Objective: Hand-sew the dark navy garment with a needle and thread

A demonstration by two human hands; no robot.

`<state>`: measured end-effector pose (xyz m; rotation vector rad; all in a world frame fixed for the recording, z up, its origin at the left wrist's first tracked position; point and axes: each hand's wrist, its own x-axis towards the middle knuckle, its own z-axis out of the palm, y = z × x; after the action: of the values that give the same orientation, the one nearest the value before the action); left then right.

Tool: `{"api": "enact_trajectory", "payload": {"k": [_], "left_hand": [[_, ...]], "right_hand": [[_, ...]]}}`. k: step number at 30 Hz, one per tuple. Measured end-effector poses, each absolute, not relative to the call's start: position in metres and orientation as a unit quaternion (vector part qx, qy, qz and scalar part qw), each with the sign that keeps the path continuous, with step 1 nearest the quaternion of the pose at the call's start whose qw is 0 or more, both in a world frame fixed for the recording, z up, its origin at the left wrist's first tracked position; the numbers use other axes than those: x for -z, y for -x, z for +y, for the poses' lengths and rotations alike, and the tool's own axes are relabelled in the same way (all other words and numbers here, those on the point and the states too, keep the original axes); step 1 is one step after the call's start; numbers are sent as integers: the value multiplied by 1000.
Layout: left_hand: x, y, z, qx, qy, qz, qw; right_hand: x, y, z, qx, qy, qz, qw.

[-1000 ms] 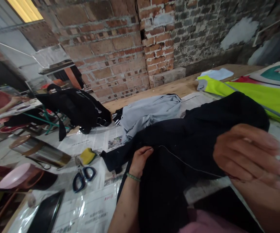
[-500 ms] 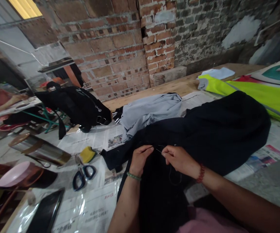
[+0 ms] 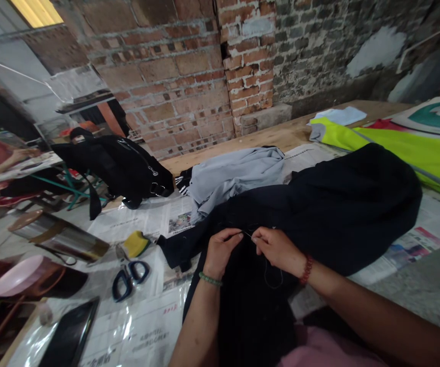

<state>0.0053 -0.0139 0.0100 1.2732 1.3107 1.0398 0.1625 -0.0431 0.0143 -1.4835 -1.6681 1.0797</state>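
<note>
A dark navy garment (image 3: 350,204) lies across the table and hangs down over my lap. My left hand (image 3: 218,255), with a green bead bracelet, pinches a bit of this cloth between thumb and fingertips. Close to its right, my right hand (image 3: 281,251), with a red bead bracelet, is closed on a thin sewing needle (image 3: 248,235). The needle points left, toward the pinched cloth; whether its tip is in the fabric I cannot tell. Below my right hand a loop of thread (image 3: 272,286) hangs against the dark cloth.
Scissors (image 3: 122,283) and a yellow sponge (image 3: 136,243) lie left of the garment. Further left are a steel flask (image 3: 59,237), a pink bowl (image 3: 19,275) and a phone (image 3: 69,334). Behind sit a grey garment (image 3: 235,171), a black bag (image 3: 124,168) and a neon-yellow garment (image 3: 407,153). A person sits far left.
My right hand has come slightly left and up, so its fingertips are closer to my left hand. The left hand keeps its pinch, and the whole view has shifted a little.
</note>
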Motion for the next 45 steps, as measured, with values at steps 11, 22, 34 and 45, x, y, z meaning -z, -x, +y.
{"api": "enact_trajectory", "payload": {"k": [11, 22, 34, 45], "left_hand": [[-11, -13, -18, -385, -629, 525, 426], [-4, -9, -16, -418, -703, 495, 295], [-8, -7, -21, -458, -722, 471, 218], [2, -13, -18, -449, -674, 529, 255]], "right_hand": [[-9, -152, -37, -384, 572, -640, 339], [-55, -189, -15, -149, 550, -721, 395], [-3, -174, 15, -642, 406, -510, 403], [17, -174, 15, -665, 385, -513, 382]]}}
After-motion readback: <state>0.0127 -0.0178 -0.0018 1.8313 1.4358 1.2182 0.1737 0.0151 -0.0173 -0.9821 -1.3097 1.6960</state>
